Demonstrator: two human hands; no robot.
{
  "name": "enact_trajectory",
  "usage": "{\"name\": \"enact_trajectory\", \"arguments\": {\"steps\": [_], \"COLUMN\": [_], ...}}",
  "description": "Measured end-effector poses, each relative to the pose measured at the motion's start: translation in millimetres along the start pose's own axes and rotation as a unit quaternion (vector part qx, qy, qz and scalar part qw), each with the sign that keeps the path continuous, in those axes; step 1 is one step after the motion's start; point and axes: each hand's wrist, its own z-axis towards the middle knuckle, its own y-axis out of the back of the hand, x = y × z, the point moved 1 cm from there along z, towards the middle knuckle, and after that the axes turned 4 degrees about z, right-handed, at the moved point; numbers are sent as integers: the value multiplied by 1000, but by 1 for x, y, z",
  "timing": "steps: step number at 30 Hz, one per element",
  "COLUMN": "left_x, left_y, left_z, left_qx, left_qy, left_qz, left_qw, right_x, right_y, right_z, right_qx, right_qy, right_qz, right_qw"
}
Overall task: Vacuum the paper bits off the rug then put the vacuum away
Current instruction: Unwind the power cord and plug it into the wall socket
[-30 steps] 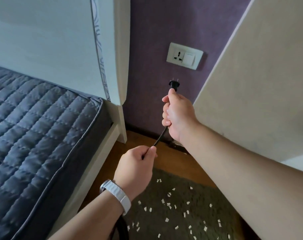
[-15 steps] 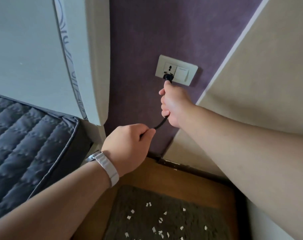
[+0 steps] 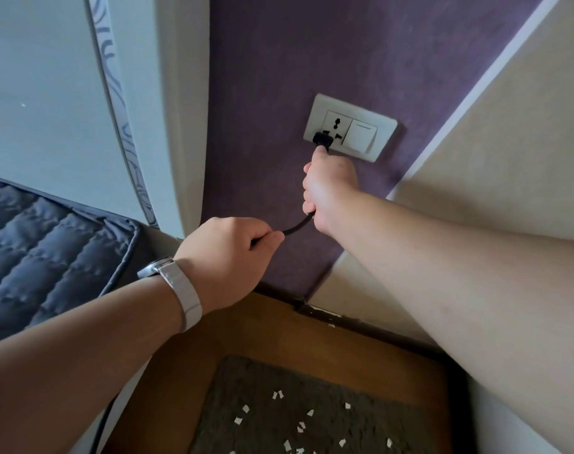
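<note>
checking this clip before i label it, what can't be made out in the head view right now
- Vacuum: not in the head view; the cord runs into the left hand and out of sight.
- Plug prongs: hidden against the socket, so full seating cannot be told.
- Right hand grip: its fingers wrap the cord from behind.
- Rug with paper bits: cut off by the bottom edge and the right forearm.

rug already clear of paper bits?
No, white paper bits are scattered on the dark rug, while the right hand holds the black plug at the wall socket.
</note>
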Motion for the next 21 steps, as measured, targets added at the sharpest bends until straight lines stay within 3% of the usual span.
{"name": "enact_trajectory", "arguments": {"steps": [8,16,21], "left_x": [13,16,18], "left_y": [5,3,1], "left_z": [3,3,7], "left_qx": [-12,-12,-16], "left_qy": [-13,-41,-47], "left_qz": [-20,-33,-41], "left_qw": [1000,999,998], "right_x": [0,-5,-3], "right_y": [-5,1,-1], "right_z": [0,2,3], "right_qx": [-24,-24,-49], "right_qy": [20,-19,20], "right_qz": [-4,16,13], "right_qw": [999,999,999]}}
